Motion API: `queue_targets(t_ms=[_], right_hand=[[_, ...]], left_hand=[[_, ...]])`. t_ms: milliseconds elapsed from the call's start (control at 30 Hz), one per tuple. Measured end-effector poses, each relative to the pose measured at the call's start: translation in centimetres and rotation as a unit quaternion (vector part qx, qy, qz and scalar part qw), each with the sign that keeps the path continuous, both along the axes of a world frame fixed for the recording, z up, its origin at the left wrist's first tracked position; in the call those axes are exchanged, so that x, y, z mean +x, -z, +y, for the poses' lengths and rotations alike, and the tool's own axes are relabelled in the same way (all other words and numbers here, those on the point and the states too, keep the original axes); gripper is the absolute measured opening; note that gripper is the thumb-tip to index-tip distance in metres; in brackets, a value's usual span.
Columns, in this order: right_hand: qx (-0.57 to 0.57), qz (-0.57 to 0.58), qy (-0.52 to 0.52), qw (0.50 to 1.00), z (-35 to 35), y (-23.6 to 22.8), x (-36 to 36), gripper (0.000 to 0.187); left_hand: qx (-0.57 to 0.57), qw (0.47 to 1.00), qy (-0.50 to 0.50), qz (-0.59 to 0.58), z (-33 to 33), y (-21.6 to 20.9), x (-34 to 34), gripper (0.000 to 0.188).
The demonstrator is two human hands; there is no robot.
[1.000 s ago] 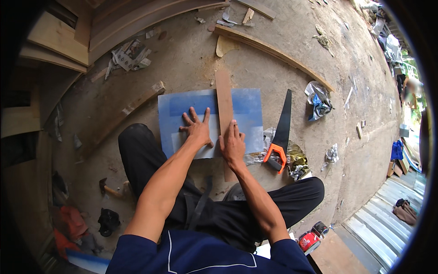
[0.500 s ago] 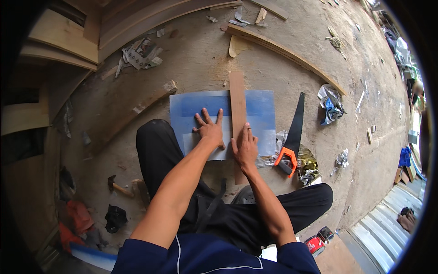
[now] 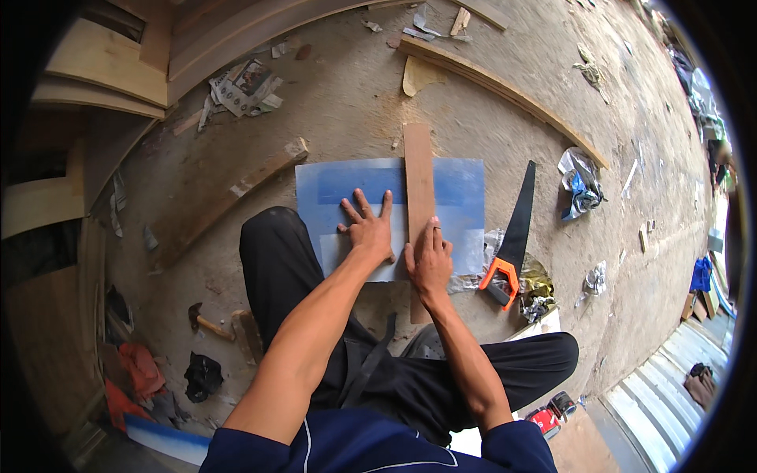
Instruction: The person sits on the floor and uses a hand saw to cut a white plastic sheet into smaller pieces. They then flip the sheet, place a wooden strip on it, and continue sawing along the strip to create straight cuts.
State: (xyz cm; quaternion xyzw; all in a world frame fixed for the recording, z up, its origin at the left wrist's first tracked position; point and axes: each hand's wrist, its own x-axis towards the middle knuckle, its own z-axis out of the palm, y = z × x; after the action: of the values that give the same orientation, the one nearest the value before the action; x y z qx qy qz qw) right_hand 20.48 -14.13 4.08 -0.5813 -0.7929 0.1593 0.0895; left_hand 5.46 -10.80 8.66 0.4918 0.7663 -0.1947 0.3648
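A blue and pale grey rectangular sheet (image 3: 347, 185) lies on the ground in front of my crossed legs. My left hand (image 3: 369, 232) rests on its left half, fingers spread and nothing gripped. Across the sheet, running away from me, lies a flat brown wooden strip (image 3: 419, 173) whose ends stick out past both sheet edges. My right hand (image 3: 431, 256) holds the strip down, thumb by its left edge and fingers over its right side. To the right of the sheet is a handsaw (image 3: 518, 229) with a dark blade and orange handle.
A long wooden batten (image 3: 505, 96) lies at the far right, a wider plank (image 3: 229, 201) to the left. Crumpled packaging (image 3: 580, 189) is beyond the saw. By my left knee are a hammer (image 3: 209, 323) and a black bag (image 3: 203, 377). Wooden furniture (image 3: 118, 67) stands far left.
The view has shifted slightly, so things sit a little further right in it. Both hands keep their places on the sheet and the strip.
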Motion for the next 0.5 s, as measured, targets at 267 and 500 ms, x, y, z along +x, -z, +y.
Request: queue_targets(t_ms=[267,500], right_hand=[[0.035,-0.009,0.001,0.999,-0.27,0.52,-0.06,0.071],[0.037,0.002,0.008,0.999,-0.49,0.57,-0.23,0.073]], left_hand=[[-0.005,1.000,-0.004,-0.004,0.23,-0.22,0.10,0.135],[-0.013,1.000,0.002,0.003,0.48,-0.07,0.16,0.135]])
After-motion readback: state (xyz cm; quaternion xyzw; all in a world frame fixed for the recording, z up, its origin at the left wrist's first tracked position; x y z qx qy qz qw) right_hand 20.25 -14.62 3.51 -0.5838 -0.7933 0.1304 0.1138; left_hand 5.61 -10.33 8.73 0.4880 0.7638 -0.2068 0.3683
